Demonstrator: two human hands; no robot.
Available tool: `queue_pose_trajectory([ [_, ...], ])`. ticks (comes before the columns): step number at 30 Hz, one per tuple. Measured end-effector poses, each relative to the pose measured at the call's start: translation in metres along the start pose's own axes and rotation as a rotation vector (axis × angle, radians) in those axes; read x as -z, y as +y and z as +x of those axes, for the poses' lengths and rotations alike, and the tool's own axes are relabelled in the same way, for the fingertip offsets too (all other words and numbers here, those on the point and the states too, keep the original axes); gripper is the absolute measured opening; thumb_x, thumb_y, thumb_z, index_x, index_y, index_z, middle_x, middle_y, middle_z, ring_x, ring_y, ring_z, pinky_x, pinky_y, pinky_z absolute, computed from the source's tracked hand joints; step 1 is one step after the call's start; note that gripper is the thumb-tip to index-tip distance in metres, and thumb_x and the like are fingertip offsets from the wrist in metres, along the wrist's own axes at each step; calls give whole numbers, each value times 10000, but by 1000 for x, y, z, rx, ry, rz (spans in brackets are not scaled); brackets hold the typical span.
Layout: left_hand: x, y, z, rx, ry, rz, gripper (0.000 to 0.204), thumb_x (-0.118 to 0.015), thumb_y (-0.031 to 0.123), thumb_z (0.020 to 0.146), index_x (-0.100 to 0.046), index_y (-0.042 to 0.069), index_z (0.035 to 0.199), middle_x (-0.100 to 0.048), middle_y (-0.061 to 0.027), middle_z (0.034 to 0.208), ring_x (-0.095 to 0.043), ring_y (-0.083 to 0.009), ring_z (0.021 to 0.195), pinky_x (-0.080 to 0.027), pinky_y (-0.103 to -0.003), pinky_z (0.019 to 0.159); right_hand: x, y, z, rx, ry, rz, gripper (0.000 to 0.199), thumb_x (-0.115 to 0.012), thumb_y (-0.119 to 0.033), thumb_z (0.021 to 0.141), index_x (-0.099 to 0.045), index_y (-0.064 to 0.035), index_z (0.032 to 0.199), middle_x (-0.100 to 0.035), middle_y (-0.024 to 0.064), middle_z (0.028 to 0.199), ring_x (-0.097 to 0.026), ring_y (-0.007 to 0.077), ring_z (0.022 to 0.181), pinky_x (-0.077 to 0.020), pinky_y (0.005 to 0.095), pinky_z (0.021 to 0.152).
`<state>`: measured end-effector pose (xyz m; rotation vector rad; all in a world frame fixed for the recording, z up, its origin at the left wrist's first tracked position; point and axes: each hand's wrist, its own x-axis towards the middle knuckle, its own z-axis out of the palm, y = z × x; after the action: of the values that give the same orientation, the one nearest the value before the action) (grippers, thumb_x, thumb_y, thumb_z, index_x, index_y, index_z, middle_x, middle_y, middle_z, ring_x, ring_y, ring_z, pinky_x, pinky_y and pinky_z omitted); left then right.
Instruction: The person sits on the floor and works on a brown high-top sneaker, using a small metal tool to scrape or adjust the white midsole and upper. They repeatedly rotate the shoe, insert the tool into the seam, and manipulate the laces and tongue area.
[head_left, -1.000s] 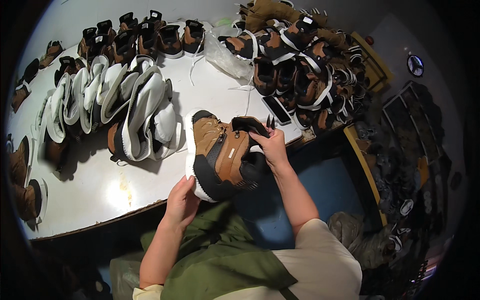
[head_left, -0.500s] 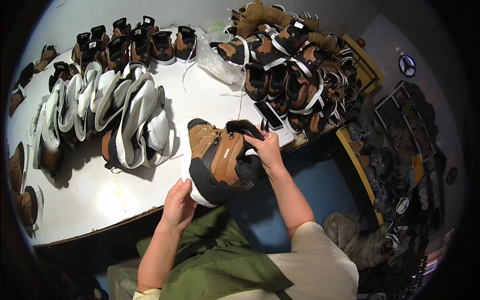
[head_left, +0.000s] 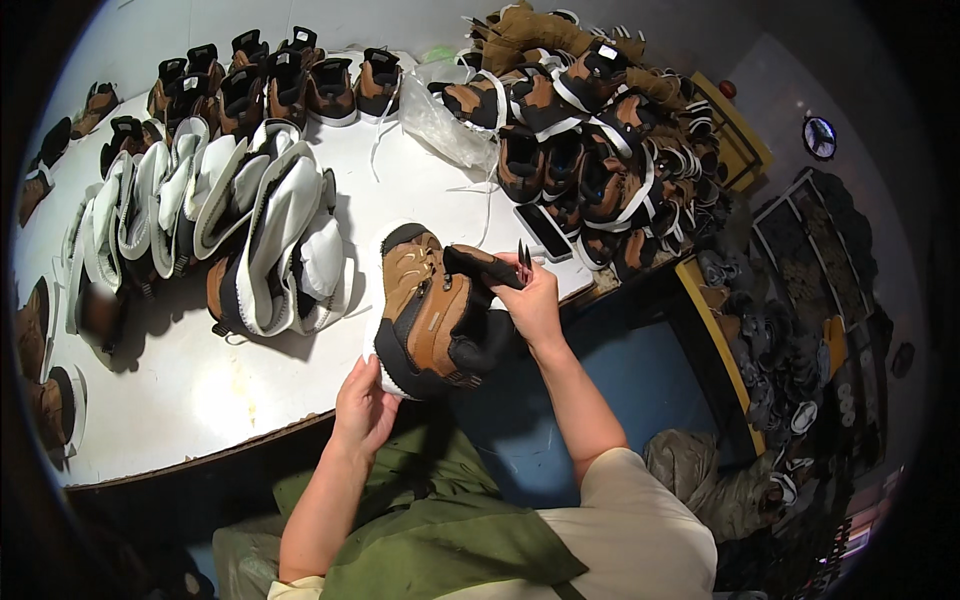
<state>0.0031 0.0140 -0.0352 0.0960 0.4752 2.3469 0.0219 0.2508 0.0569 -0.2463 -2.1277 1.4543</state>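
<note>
Brown-and-black boot [head_left: 435, 315] held at the near table [head_left: 180, 400] edge, toe toward the person, white sole down-left. Left hand [head_left: 365, 405] cups the boot's near end from below, fingers curled together against the sole. Right hand [head_left: 530, 300] grips the black collar, fingers closed on it, with small dark snips [head_left: 523, 258] sticking up from the fist; can't tell exactly how the fingers hold them.

Around: just left of the boot, a row of boots wrapped in white covers [head_left: 270, 235] leaning on each other, running off to the far left. Back edge of the table: line of dark boots [head_left: 270, 85]. Right side: big pile of brown boots with white straps [head_left: 590, 130], spilling over the table's right end. Clear plastic bag [head_left: 440, 120] in front of that pile, loose white laces [head_left: 485, 200] trailing from it toward the held boot. Dark phone [head_left: 543, 232] flat on the table just beyond the right hand, near the pile. Yellow-edged rack [head_left: 715, 330] to the right, blue floor [head_left: 640, 370] under the right forearm. Green apron [head_left: 430, 520] on the lap. No readable labels visible.
</note>
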Motion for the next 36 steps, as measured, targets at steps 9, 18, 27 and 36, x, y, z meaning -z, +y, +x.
queue_pose_trajectory([
  [9,0,0,7,-54,9,-75,400,-381,209,1024,-378,4,1368,-511,-121,1342,-514,-240,1221,-398,-405,1056,0,-47,-42,305,145,-245,226,-713,2,780,-673,8,1002,-629,23,1006,-363,-11,591,-276,161,493],
  [18,-5,-5,6,-55,6,16,400,-399,225,1019,-391,19,1362,-513,-108,1339,-504,-232,1228,-383,-408,1062,-17,-58,-68,197,-224,-528,328,-788,-200,767,-647,22,963,-664,105,733,-646,144,625,-514,258,578],
  [27,2,-8,5,-57,37,-7,357,-416,212,1018,-427,7,1311,-555,-102,1280,-540,-210,1181,-413,-385,1038,-16,-52,-54,-61,-47,-9,372,-532,-243,991,-648,3,739,-517,-40,593,-414,30,546,-328,210,512],
  [36,-5,5,8,-47,31,-90,411,-374,198,1022,-371,3,1384,-473,-126,1384,-462,-261,1276,-347,-427,1099,5,-55,-58,87,-274,-190,220,-631,-152,911,-686,10,1049,-681,36,942,-496,25,670,-384,176,574],
])
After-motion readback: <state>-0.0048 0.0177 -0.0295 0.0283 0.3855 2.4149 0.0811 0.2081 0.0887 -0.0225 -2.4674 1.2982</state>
